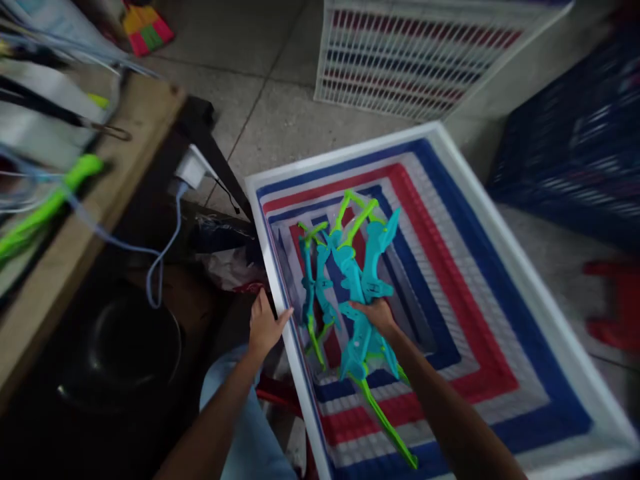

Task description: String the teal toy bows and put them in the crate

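Note:
A large white crate (273, 267), lined with red, white and blue striped cloth, stands tilted across the view. Inside it lie several turquoise plastic parts with lime-green arms, hinged frames of a kind I cannot make out. My right hand (380, 315) reaches into the crate and is closed round one turquoise plastic frame (357, 337), thumb across its middle. A second turquoise piece (373, 257) lies right beside that hand. More slender turquoise and green frames (325, 283) rest by the left wall. My left hand (267, 327) grips the crate's left rim, thumb over the edge and fingers outside.
At left, a wooden workbench (145, 127) carries a green-handled tool (45, 207), cables and papers. A blue cord hangs from a white plug (194, 167). Behind stands a white slatted crate (400, 60); a dark blue crate (570, 140) and a red object (613, 303) are at right.

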`<action>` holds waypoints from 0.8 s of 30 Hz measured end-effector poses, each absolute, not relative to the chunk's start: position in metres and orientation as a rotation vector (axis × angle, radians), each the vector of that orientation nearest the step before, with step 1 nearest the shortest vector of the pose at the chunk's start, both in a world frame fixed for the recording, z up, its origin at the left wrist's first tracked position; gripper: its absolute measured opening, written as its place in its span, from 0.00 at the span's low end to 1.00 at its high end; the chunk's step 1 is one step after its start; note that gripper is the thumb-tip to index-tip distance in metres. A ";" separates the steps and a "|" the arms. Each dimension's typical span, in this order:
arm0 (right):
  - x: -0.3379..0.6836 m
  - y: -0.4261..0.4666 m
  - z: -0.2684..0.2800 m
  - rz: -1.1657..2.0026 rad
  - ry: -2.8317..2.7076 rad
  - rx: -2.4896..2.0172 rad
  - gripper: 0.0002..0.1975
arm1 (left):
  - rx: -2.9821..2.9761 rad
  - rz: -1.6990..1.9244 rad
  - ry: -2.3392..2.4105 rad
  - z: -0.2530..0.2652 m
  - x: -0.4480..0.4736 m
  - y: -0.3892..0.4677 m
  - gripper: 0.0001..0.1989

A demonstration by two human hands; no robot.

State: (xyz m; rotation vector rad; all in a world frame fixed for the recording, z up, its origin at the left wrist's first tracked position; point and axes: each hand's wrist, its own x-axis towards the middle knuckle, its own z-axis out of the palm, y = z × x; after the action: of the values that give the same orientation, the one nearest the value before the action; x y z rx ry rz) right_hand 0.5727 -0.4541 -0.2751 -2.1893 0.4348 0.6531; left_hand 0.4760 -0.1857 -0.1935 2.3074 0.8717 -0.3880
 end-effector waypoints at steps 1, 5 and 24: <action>0.567 -0.464 -0.248 0.636 0.421 -2.191 0.23 | 2.267 -0.373 0.880 -0.184 0.453 -0.185 0.34; 0.549 -0.489 -0.139 0.538 0.318 -2.070 0.21 | 1.974 -0.400 0.844 -0.139 0.344 -0.179 0.20; 0.157 -0.216 0.052 0.688 -0.134 -0.956 0.29 | 2.516 0.278 0.680 0.193 0.116 -0.125 0.28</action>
State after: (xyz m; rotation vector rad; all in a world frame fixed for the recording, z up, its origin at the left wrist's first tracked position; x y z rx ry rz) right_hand 0.1574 -0.2162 0.0516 -0.9565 -0.1335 0.6877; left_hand 0.1160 -0.1250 0.1929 2.5165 0.6803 0.2783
